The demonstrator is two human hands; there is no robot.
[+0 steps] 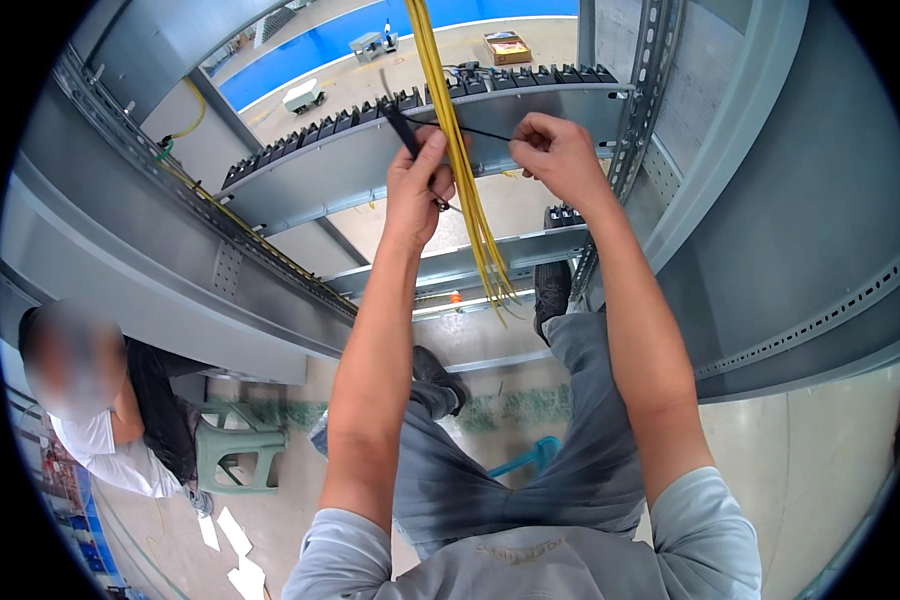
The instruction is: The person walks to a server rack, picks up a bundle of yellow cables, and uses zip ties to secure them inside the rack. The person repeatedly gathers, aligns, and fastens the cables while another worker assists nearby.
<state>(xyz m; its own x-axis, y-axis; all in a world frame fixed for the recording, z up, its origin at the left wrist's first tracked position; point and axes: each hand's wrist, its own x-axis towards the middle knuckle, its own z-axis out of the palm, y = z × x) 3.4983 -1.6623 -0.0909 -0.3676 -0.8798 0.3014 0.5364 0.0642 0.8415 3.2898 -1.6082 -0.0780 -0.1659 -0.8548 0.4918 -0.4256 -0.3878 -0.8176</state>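
Note:
A bundle of thin yellow wires (pixel 454 150) hangs down between my hands, its loose ends fanned out low in the frame. My left hand (pixel 420 190) is closed, left of the wires, around a long black object (pixel 402 130) whose kind I cannot make out; a small dark end pokes out below the fingers. A thin black strip (pixel 488 133), looking like a cable tie, runs across at the wires. Its right end is pinched in my right hand (pixel 558 155), to the right of the bundle. Whether it loops fully round the wires is hidden.
I am at a grey metal cabinet frame, with a crossbar (pixel 320 165) carrying a row of black terminal parts and a lower crossbar (pixel 450 262). Perforated uprights (pixel 635 110) stand at the sides. At lower left, a person (pixel 100 410) sits near a green stool (pixel 235 450).

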